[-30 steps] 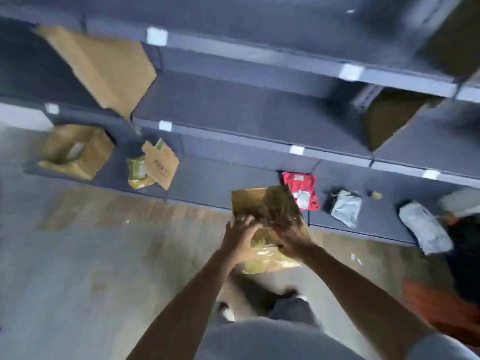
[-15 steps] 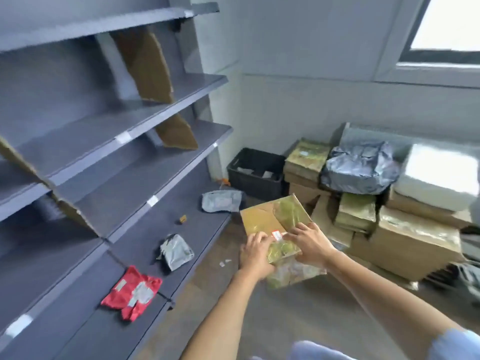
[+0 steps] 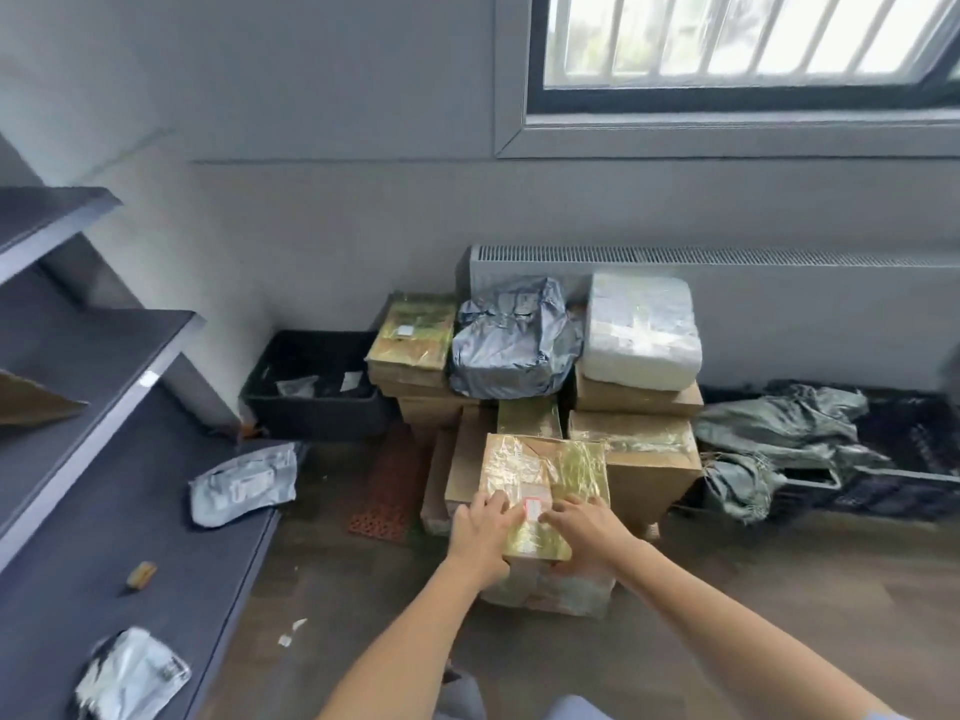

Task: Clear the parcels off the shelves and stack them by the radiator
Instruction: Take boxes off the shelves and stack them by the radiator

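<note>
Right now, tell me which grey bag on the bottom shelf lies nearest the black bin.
The far grey bag, at the shelf's end by the black bin. The other grey bag lies much closer to the camera.

Both arms reach forward, left hand (image 3: 480,530) and right hand (image 3: 584,527) gripping side by side.

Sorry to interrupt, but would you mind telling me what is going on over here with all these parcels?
A person is carrying a tape-wrapped cardboard parcel toward the stack of parcels in front of the radiator. The left hand and the right hand both hold its near end, fingers on top. Two grey bagged parcels lie on the lowest shelf, not yet cleared. A black crate sits beside the stack.
</note>
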